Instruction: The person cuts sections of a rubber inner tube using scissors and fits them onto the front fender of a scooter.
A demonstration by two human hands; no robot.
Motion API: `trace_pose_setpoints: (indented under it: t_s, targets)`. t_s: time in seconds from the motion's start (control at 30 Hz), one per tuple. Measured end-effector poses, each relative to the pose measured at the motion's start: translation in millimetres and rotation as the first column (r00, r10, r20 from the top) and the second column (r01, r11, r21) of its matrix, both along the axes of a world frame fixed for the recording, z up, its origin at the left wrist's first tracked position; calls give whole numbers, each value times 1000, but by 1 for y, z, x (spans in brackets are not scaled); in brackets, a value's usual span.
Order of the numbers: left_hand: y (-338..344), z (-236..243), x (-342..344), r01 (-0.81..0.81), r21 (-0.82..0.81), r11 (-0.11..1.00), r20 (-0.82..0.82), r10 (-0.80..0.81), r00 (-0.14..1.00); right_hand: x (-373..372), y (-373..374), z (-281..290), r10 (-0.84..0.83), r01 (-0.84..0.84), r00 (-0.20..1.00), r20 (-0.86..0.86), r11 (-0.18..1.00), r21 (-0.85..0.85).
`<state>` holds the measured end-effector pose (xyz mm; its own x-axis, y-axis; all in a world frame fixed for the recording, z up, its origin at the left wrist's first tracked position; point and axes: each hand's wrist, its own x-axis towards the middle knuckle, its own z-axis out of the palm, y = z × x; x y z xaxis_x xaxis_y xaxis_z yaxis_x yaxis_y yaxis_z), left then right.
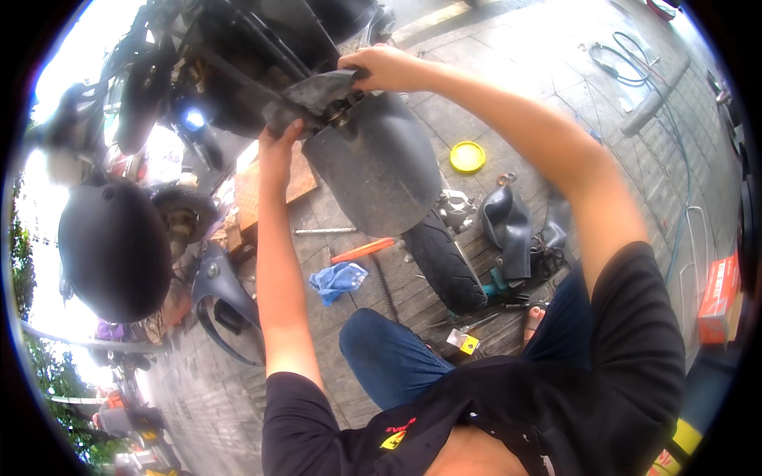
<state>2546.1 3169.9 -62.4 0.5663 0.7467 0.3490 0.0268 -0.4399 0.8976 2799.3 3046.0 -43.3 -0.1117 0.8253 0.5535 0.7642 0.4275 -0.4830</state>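
Note:
A dark grey plastic cover (321,91) is held between my two hands at the top of a scooter's black fender (377,166). My left hand (279,147) grips its near left edge, thumb on top. Its right end is in the closed fingers of my right hand (387,70). Between cover and fender a gap shows some metal parts (340,115), too small to make out. Under the fender a black tyre (446,266) points toward my knees. The fingers beneath the cover are hidden.
A yellow round lid (467,157), a blue cloth (338,282), an orange bar-like piece (363,250) and black curved parts (506,226) lie on the paving. Another dark vehicle body (115,250) stands left. A red box (718,297) and a thin hose (684,174) are right.

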Motion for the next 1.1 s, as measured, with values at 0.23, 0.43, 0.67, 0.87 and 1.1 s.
trace_pose_setpoints:
  t_s: [0.23,0.43,0.67,0.87,1.1]
  targets:
    - [0,4,-2,59,34,998,-30,-58,998,-1,-2,4,28,-28,999,17,1000,-7]
    - [-6,9,-3,65,27,998,-78,-62,995,-3,-5,3,2,-3,1000,-9,1000,-19]
    - [-2,8,-5,117,-54,992,-56,-120,991,3,1,-1,-1,4,1000,21,991,-134]
    - [-15,22,-6,85,-27,996,-233,-89,968,-4,-9,36,39,-44,999,-21,883,-468]
    - [34,14,-3,284,-164,945,-254,-318,913,-21,15,46,100,32,928,359,939,-343]
